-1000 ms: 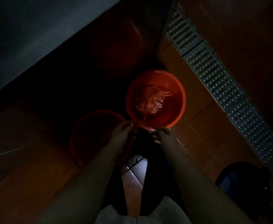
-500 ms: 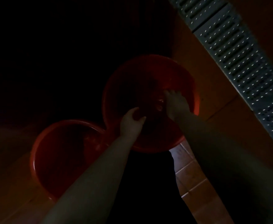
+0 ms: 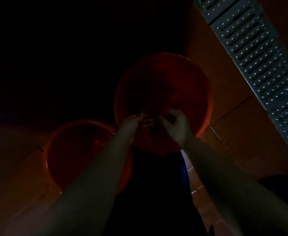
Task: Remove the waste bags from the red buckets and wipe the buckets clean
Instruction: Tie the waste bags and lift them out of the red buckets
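Note:
Two red buckets stand on the floor in very dim light. The farther bucket (image 3: pixel 206 106) is in the middle of the view and the nearer bucket (image 3: pixel 48 150) is at lower left. My left hand (image 3: pixel 134 121) and my right hand (image 3: pixel 175 124) are both inside the farther bucket, close to its near wall. Their fingers are curled toward each other around the waste bag (image 3: pixel 154 127). The bag shows only as a dark mass between the hands. The nearer bucket's inside is too dark to tell what it contains.
A grey slotted drain grate (image 3: pixel 259 65) runs diagonally across the tiled floor (image 3: pixel 225 133) on the right. A dark round object (image 3: pixel 284 188) sits at the lower right edge. The left and top of the view are black.
My hands went from the bucket's near rim down onto the bag, then drew back toward the near wall and closer together. The camera moved in closer, and the view darkened.

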A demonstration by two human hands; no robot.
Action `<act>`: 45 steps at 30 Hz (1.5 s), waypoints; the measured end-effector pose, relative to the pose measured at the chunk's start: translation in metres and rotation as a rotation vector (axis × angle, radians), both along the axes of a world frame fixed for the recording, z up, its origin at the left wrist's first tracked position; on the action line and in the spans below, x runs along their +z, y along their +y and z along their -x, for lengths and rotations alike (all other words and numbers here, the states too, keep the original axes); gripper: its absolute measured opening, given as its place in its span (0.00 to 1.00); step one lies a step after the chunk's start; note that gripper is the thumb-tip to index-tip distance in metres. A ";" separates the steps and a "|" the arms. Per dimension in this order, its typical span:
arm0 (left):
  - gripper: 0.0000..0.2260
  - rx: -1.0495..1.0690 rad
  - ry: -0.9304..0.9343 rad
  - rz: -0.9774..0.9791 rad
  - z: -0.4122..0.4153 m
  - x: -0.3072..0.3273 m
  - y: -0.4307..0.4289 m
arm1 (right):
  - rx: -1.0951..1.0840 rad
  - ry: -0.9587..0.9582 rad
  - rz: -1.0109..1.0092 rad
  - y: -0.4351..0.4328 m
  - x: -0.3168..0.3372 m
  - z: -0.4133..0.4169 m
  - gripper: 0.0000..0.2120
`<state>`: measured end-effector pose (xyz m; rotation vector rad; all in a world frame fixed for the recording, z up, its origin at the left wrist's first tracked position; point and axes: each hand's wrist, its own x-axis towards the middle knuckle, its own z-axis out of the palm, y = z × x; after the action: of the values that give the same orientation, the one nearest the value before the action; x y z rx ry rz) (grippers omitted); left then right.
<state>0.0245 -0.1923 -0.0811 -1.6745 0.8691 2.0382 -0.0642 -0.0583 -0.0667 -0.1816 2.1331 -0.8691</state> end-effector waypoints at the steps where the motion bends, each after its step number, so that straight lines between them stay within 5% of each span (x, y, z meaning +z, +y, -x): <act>1: 0.10 0.038 0.021 -0.021 -0.001 0.001 -0.002 | -0.028 -0.033 0.052 0.001 0.006 -0.018 0.07; 7: 0.09 -0.049 -0.003 -0.110 -0.005 0.010 0.001 | 0.048 -0.117 0.150 0.006 0.029 -0.091 0.11; 12: 0.11 -0.002 -0.063 -0.117 -0.017 0.034 0.008 | -0.384 -0.280 0.089 0.006 0.051 -0.086 0.13; 19: 0.10 -0.005 -0.039 -0.108 -0.023 0.049 0.010 | -0.016 -0.295 0.155 0.008 0.072 -0.115 0.19; 26: 0.11 0.091 -0.064 0.026 -0.037 0.052 0.018 | -0.023 -0.248 0.076 0.017 0.084 -0.125 0.20; 30: 0.10 0.317 -0.040 0.101 -0.047 0.070 0.021 | -0.428 -0.514 0.099 0.010 0.098 -0.120 0.14; 34: 0.11 0.061 -0.071 0.437 -0.072 0.107 0.016 | -0.769 -0.465 0.048 0.011 0.135 -0.109 0.10; 38: 0.12 -0.262 -0.142 0.647 -0.095 0.180 0.004 | -0.475 -0.353 -0.009 0.006 0.194 -0.104 0.08; 45: 0.10 -0.261 -0.051 0.743 -0.097 0.331 -0.015 | 0.110 -0.113 -0.020 -0.027 0.328 -0.055 0.08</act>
<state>0.1211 -0.2076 0.2500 -1.8000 1.8738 1.5726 -0.0089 -0.0854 0.2618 -0.2323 2.0061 -0.7755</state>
